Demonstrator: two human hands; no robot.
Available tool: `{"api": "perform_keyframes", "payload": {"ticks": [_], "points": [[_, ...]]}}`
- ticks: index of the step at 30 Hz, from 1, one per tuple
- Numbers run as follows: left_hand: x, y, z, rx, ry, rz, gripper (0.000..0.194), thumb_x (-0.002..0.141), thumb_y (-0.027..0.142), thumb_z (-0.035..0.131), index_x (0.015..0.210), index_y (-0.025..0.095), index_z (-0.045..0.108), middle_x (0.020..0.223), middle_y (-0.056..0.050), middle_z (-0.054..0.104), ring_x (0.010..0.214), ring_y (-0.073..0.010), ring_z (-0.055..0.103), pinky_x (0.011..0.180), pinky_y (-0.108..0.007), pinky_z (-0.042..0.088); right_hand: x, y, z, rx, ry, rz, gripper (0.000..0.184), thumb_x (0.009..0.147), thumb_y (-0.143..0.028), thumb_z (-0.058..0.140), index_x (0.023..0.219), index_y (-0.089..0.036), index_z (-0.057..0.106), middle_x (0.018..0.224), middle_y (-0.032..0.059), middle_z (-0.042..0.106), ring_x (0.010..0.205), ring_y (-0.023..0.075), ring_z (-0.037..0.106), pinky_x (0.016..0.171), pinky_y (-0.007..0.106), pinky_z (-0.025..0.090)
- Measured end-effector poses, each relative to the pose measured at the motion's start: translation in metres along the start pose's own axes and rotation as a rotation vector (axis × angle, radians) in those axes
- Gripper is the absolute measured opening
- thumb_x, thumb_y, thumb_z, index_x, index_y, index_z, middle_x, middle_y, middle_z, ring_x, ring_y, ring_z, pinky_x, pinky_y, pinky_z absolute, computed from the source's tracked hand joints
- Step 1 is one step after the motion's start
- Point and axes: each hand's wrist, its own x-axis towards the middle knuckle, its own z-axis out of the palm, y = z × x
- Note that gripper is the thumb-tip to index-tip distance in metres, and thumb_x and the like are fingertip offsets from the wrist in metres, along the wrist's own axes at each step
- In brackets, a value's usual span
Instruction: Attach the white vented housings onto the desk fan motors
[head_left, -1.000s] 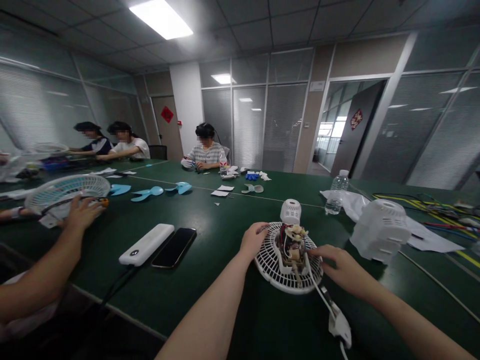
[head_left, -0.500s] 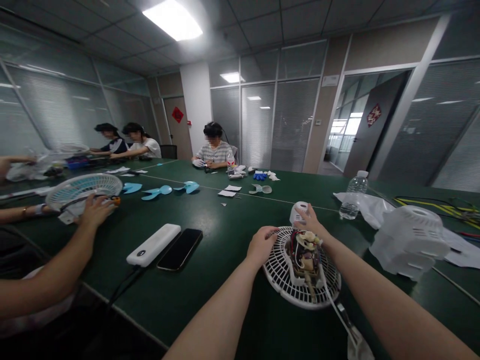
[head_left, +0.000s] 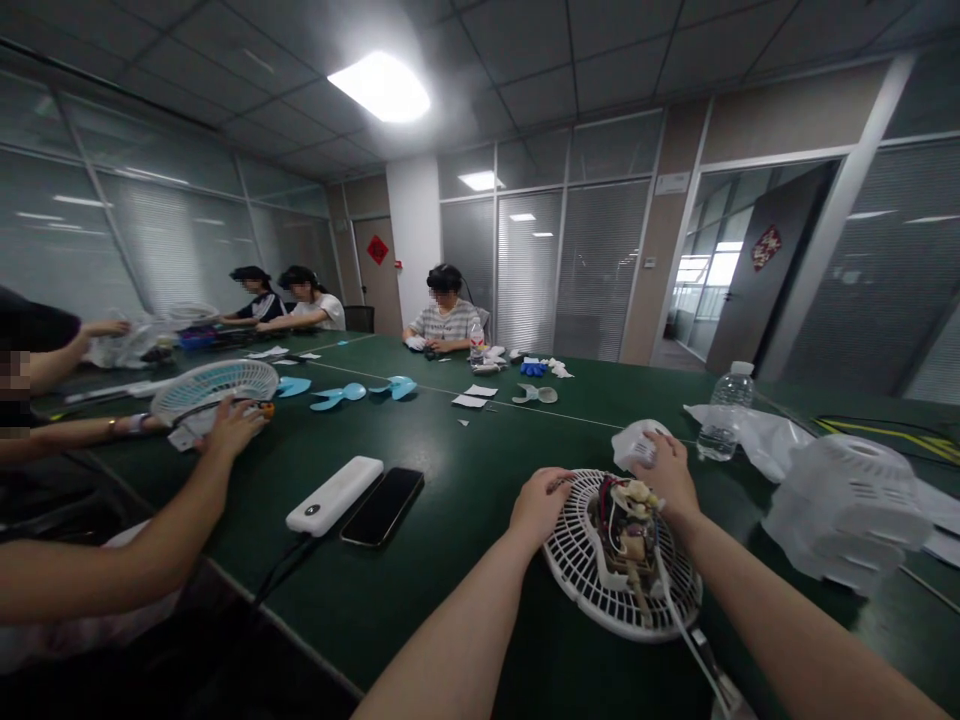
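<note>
A round white fan grille (head_left: 577,560) lies on the green table in front of me, the bare fan motor (head_left: 630,530) with its wires facing up at its centre. My left hand (head_left: 541,508) grips the grille's left rim, fingers curled over the edge. Just beyond the grille, my right hand (head_left: 673,472) has its fingers wrapped round the small white motor cover (head_left: 634,446), which is tilted. A white power cord (head_left: 679,600) runs from the motor toward the table's near edge.
A white plastic housing (head_left: 844,510) and a water bottle (head_left: 726,415) stand at right. Left lie a phone (head_left: 384,507) and a white power bank (head_left: 335,495). Blue fan blades (head_left: 339,396) lie further off. A co-worker's hand (head_left: 234,428) holds another fan grille (head_left: 214,388). Other people sit behind.
My right hand has left the grille's right side, reached to the motor cover behind it, and tilted the cover. My left hand stays on the rim. The view has shifted left.
</note>
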Motion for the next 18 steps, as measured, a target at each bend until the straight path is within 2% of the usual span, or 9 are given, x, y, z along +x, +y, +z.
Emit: {"api": "perform_keyframes", "payload": {"ticks": [5, 9, 11, 14, 16, 18], "points": [[-0.001, 0.000, -0.001, 0.036, 0.004, -0.019, 0.026, 0.085, 0.027, 0.053, 0.105, 0.028, 0.069, 0.117, -0.001, 0.062, 0.107, -0.0183, 0.057, 0.101, -0.031, 0.040, -0.010, 0.015, -0.024, 0.011, 0.093, -0.018, 0.053, 0.075, -0.031, 0.054, 0.127, -0.021, 0.048, 0.136, 0.0129, 0.039, 0.125, 0.0307, 0.045, 0.100, 0.042, 0.041], [-0.002, 0.002, -0.002, 0.044, 0.003, -0.018, 0.026, 0.085, 0.026, 0.052, 0.104, 0.027, 0.069, 0.118, -0.002, 0.062, 0.107, -0.0179, 0.057, 0.101, -0.030, 0.040, -0.022, 0.031, -0.042, 0.032, 0.128, -0.013, 0.044, 0.079, -0.029, 0.046, 0.122, -0.018, 0.051, 0.124, 0.0132, 0.050, 0.096, 0.0257, 0.064, 0.087, 0.040, 0.050], [-0.003, 0.002, -0.001, 0.044, 0.010, -0.014, 0.025, 0.085, 0.026, 0.053, 0.104, 0.027, 0.070, 0.117, -0.002, 0.062, 0.106, -0.0177, 0.058, 0.100, -0.030, 0.041, -0.029, 0.036, -0.049, 0.036, 0.134, -0.025, 0.040, 0.082, -0.027, 0.041, 0.119, -0.018, 0.052, 0.121, 0.0136, 0.053, 0.086, 0.0239, 0.066, 0.083, 0.039, 0.051], [-0.003, 0.002, 0.000, 0.035, 0.013, -0.019, 0.026, 0.085, 0.026, 0.052, 0.104, 0.027, 0.070, 0.116, -0.002, 0.062, 0.105, -0.0177, 0.058, 0.100, -0.030, 0.041, -0.036, 0.042, -0.056, 0.017, 0.121, -0.068, 0.039, 0.082, -0.028, 0.042, 0.119, -0.020, 0.052, 0.120, 0.0134, 0.054, 0.093, 0.0262, 0.064, 0.082, 0.038, 0.052], [-0.003, 0.000, 0.001, 0.030, 0.006, -0.022, 0.026, 0.085, 0.026, 0.052, 0.105, 0.027, 0.069, 0.117, -0.002, 0.062, 0.108, -0.0182, 0.057, 0.101, -0.031, 0.041, -0.036, 0.045, -0.057, -0.015, 0.114, -0.094, 0.042, 0.081, -0.029, 0.046, 0.121, -0.019, 0.051, 0.122, 0.0135, 0.053, 0.104, 0.0288, 0.059, 0.089, 0.041, 0.049], [-0.002, -0.001, 0.002, 0.029, -0.003, -0.025, 0.026, 0.086, 0.025, 0.052, 0.105, 0.026, 0.069, 0.118, -0.002, 0.062, 0.109, -0.0187, 0.057, 0.101, -0.032, 0.040, -0.032, 0.045, -0.055, -0.053, 0.113, -0.114, 0.048, 0.079, -0.030, 0.049, 0.125, -0.019, 0.048, 0.127, 0.0136, 0.051, 0.117, 0.0303, 0.051, 0.099, 0.044, 0.042]]}}
